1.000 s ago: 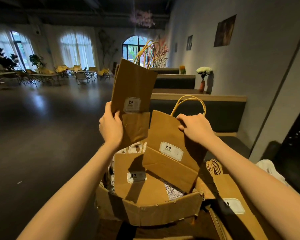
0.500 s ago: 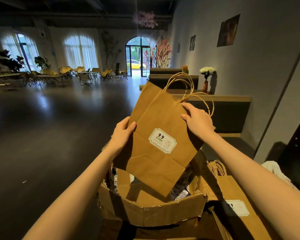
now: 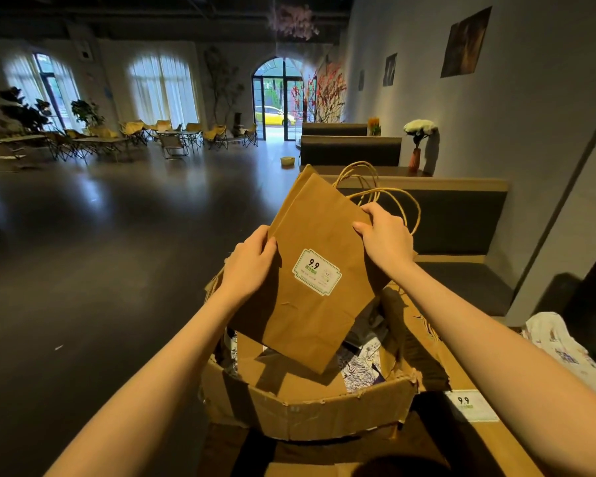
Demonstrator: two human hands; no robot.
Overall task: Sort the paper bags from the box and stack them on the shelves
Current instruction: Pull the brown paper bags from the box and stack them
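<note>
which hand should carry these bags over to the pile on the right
Right. The right hand grips the paper bags near the handles, nearest the pile; the left hand only steadies their left edge.

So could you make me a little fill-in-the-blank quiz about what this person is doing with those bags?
1. Both hands hold brown paper bags above a torn ____ box.
2. The white sticker on the front bag reads ____.
3. The right hand grips the bags near their twisted ____.
4. The left hand holds the bags' ____ edge.

Missing words: cardboard; 9.9; handles; left
</note>
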